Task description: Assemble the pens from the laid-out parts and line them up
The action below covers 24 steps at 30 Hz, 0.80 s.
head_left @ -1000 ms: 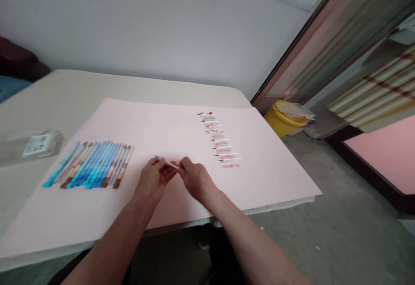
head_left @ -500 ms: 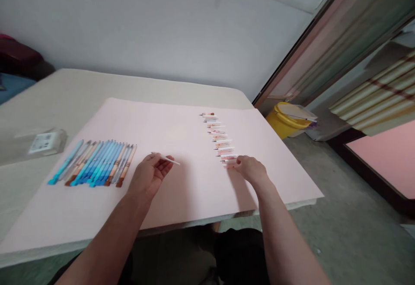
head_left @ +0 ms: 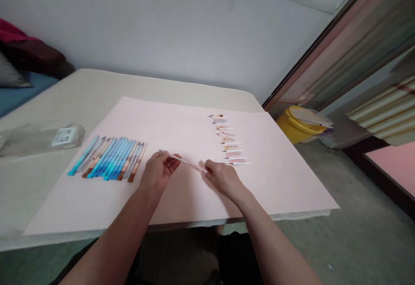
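Observation:
My left hand [head_left: 158, 170] pinches a thin white pen refill [head_left: 179, 159] between thumb and fingers, just above the pink sheet [head_left: 181, 123]. The refill slants down to the right. My right hand [head_left: 223, 179] is closed on the end of a slim pale-pink patterned piece [head_left: 197, 167], which lines up with the refill's right end; whether the two are joined I cannot tell. Beyond the right hand runs a column of pen refills [head_left: 231, 147] with black tips to the left and pinkish or orange prints. Left of my left hand lie several blue, grey and brown pens [head_left: 112, 159] side by side.
A clear plastic bag with a white label [head_left: 66, 137] lies at the table's left. The pink sheet reaches the table's front edge. A wall stands behind the table [head_left: 155, 84], and a yellow bucket [head_left: 296, 125] is on the floor to the right.
My right hand has left the near end of the refill column and moved left, bringing a pink patterned piece to the white refill. My left hand still holds that refill. The view has shifted slightly.

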Each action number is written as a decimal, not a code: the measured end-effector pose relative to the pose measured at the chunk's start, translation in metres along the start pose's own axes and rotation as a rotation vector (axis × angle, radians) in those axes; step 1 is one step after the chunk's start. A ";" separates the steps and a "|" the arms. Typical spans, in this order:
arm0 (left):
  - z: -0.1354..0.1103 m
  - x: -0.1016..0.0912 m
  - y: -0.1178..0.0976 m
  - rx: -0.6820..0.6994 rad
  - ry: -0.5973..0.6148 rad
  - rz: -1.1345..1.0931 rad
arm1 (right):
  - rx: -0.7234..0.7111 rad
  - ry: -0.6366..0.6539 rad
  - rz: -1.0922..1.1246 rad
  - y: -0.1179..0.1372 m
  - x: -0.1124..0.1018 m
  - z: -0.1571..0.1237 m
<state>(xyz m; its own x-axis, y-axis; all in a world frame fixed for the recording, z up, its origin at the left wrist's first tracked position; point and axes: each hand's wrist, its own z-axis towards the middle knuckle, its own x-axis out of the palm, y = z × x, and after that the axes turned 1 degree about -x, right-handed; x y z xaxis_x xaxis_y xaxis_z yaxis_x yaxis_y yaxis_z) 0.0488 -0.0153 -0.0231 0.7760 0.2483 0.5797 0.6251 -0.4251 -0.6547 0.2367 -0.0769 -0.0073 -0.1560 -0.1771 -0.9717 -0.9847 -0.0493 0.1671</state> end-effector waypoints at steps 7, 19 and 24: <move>-0.002 0.001 -0.001 0.078 0.000 0.053 | -0.082 -0.151 0.182 0.009 -0.005 -0.007; -0.001 0.004 0.003 0.111 0.001 0.094 | -0.075 -0.183 0.278 0.008 -0.003 -0.006; -0.006 0.007 0.008 0.103 0.003 0.119 | -0.072 -0.188 0.339 0.014 -0.004 -0.007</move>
<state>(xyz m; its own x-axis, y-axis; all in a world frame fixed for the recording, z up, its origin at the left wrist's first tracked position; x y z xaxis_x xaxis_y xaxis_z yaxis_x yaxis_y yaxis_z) 0.0587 -0.0221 -0.0219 0.8450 0.1990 0.4963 0.5340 -0.3597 -0.7651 0.2240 -0.0835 0.0004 -0.4899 -0.0120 -0.8717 -0.8678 -0.0895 0.4889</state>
